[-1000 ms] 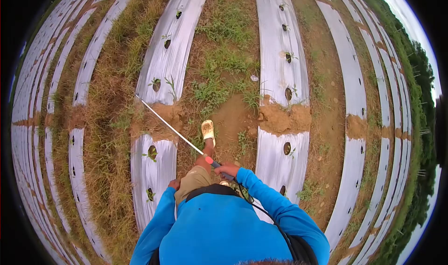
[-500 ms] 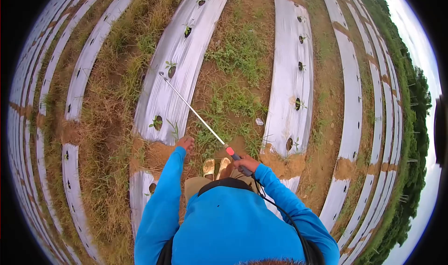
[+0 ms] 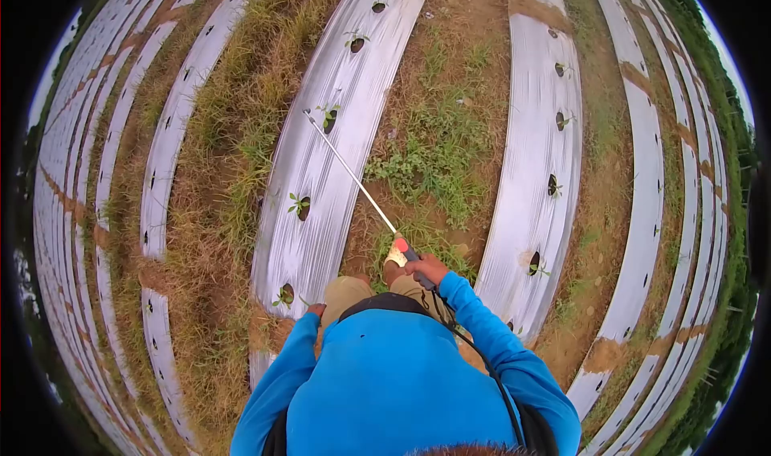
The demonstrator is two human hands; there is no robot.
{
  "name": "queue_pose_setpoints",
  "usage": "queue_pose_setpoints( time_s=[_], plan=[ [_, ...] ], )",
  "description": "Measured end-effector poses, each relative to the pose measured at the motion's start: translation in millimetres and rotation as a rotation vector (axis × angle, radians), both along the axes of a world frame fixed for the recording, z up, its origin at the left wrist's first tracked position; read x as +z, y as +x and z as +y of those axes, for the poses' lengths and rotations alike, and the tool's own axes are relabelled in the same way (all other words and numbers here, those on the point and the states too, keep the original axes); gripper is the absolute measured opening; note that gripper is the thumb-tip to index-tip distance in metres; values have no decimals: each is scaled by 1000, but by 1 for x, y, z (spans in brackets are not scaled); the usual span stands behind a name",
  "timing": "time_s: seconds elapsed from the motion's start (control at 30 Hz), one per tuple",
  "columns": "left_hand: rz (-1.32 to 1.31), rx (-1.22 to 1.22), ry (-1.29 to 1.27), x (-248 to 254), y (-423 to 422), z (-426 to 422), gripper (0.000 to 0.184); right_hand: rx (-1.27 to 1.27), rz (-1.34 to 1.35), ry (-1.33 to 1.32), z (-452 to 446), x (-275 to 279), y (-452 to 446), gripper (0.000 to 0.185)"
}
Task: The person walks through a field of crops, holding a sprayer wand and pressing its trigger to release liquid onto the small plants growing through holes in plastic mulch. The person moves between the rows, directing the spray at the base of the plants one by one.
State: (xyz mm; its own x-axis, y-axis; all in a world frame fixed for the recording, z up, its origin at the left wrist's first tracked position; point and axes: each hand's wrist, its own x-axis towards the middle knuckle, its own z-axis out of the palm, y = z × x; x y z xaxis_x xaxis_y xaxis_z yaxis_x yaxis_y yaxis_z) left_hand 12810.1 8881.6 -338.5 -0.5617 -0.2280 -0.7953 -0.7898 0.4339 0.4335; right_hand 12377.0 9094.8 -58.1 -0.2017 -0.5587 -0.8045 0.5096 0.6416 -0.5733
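Observation:
My right hand [image 3: 430, 269] is wrapped around the dark grip of a spray wand [image 3: 363, 186]. The wand has a thin whitish shaft and a red part near the grip. It reaches forward and left, its tip over the silver plastic mulch [image 3: 353, 110], close beside a small seedling [image 3: 329, 118] in its planting hole. From the grip a black hose [image 3: 490, 359] runs back along my right arm. Low beside my left thigh is my left hand [image 3: 317, 309]; its fingers are too small and partly hidden to read. A nearer seedling [image 3: 299, 206] grows from another hole ahead of that hand.
A second mulched bed [image 3: 534, 143] with seedlings runs along the right. Between the beds lies a path of soil and green weeds [image 3: 434, 159]. Tall dry grass [image 3: 233, 175] lines the left side. More mulched rows stretch away on both sides, with trees at the far right.
I have moved forward along the path, so the beds and seedlings sit lower in view. My left hand has come back towards my thigh. The wand stays in my right hand, its tip by a seedling.

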Motion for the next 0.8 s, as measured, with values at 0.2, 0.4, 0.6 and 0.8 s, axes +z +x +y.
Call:
queue_pose_setpoints(
  time_s=[0.2,0.4,0.6,0.8],
  plan=[
    [99,104,-121,14,-215,-70,44,-56,-132,-59,-45,27,-150,17],
    [77,696,254,111,-481,-135,32,-77,-23,-87,-108,-24,-302,18],
    [-259,554,204,-14,-669,-210,26,-56,-305,25,-154,-12,-490,19],
    [183,582,437,114,-916,-265,25,-109,-202,20,-198,38,-635,16]
  ],
)
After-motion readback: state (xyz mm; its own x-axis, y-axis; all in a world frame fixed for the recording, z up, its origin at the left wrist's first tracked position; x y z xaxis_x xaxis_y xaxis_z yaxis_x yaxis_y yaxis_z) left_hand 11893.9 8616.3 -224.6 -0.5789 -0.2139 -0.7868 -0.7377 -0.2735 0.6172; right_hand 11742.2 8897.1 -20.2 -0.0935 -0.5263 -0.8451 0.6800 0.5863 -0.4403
